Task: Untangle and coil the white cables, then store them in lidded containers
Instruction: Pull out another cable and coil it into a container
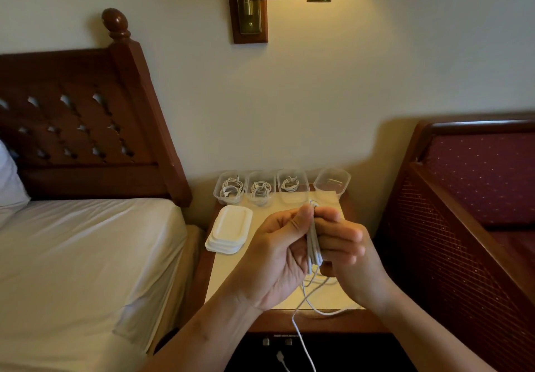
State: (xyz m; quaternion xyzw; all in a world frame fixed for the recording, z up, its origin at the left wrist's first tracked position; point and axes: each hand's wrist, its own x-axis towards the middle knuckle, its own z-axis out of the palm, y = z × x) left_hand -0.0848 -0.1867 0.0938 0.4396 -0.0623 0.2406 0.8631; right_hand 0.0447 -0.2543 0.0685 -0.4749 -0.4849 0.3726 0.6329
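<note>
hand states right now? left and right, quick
Left hand: closed, pinching the folded white cable bundle.
Right hand: closed, fingers curled round the same bundle.

left hand (275,251), right hand (351,245), close together; both pinching cable (313,243)

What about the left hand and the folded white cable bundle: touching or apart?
Touching. The head view shows the left hand pinching the folded white cable bundle, no gap between thumb and strands; the right hand holds it too.
</note>
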